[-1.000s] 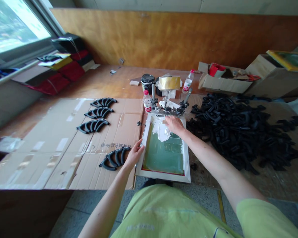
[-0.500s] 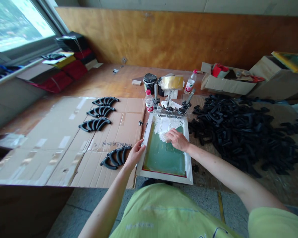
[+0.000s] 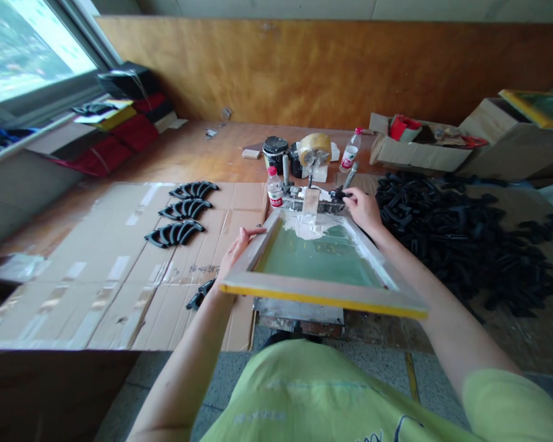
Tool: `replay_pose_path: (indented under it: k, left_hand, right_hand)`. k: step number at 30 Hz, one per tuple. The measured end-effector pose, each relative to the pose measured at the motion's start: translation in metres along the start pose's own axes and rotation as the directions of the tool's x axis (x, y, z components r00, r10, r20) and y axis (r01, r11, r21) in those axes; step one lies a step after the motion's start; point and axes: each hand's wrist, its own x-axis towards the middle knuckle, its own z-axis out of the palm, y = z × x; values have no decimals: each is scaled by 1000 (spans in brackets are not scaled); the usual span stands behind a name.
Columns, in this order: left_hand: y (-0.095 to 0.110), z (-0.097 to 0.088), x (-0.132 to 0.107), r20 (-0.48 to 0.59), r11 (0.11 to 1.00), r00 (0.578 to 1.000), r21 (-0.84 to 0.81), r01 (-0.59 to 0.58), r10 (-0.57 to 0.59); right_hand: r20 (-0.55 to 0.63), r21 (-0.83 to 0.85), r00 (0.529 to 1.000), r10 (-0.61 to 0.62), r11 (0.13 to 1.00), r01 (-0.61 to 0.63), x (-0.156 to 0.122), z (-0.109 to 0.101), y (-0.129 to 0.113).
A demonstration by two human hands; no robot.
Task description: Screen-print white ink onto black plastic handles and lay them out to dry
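A screen-printing frame with green mesh stands tilted, its near yellow-edged end raised above a flat metal plate. White ink lies at the far end of the mesh, where a pale squeegee leans against the hinge clamp. My left hand is beside the frame's left rail, fingers stretched toward it; I cannot tell whether they touch it. Beyond the right rail, my right hand has its fingers pinched by the clamp, at something dark that I cannot make out.
Black curved parts sit in rows on cardboard at left. A heap of black parts covers the right side. Behind are bottles, a black-lidded tub, a tape roll and an open carton.
The frame's near end has risen. My right hand has left the squeegee by the hinge and moved to the right and back. My left hand has shifted forward and left.
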Motion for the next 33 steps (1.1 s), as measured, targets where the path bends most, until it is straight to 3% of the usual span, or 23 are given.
replay_pose_path:
  k: [3,5,7,8,10,12,13,15,17,18,20,22,24,25,27,30,33]
  left_hand:
    - [25,18,22,-37,976,982,-109,-189,186]
    - [30,29,32,-91,967,974,-133,-217,206]
    - [19,39,33,-173,961,967,-172,-216,187]
    - [7,43,30,-189,964,971,-195,-183,146]
    - [-27,53,16,-108,974,993,-225,22,-47]
    - [-65,61,-5,54,931,952,-201,305,-301]
    - [-82,64,-16,95,901,921,-194,389,-377]
    - [-109,61,-35,81,875,899,-207,438,-431]
    - [-125,41,-49,-29,891,911,-224,395,-411]
    - [-131,25,-55,-110,905,913,-222,364,-394]
    - [-140,-20,-66,-317,927,875,-206,313,-366]
    - [-151,-72,-79,-547,937,762,-154,314,-345]
    - [-163,-117,-95,-702,912,629,-75,403,-335]
    - [-169,-135,-102,-744,889,579,-42,457,-333]
    - [-179,-159,-109,-773,841,531,-4,541,-346]
    - [-187,-178,-104,-765,790,528,43,612,-368]
    - [-183,-189,-92,-756,718,548,152,679,-358]
  right_hand:
    - [27,19,993,118,993,-119,-36,9,33]
    - [125,38,992,30,999,-35,-65,28,36]
    - [226,32,968,-112,994,107,-91,47,23]
    - [260,9,951,-164,986,168,-102,54,12]
    - [260,-56,945,-200,974,221,-121,62,-16]
    - [195,-63,958,-212,972,228,-139,63,-45]
    - [183,-30,947,-264,961,274,-147,63,-59]
    - [221,86,868,-445,895,437,-160,62,-74]
    - [261,169,789,-556,831,530,-166,58,-64]
    - [262,152,804,-534,845,512,-166,54,-48]
    - [213,-27,926,-311,946,324,-161,41,5]
    - [177,-298,983,-40,950,92,-156,29,71]
    - [217,-489,969,116,872,5,-156,23,134]
    - [222,-533,964,146,846,-5,-158,23,159]
    - [199,-534,974,107,845,16,-165,26,190]
    - [104,-429,986,133,900,-76,-171,33,185]
    - [89,-226,994,70,973,-48,-162,43,133]
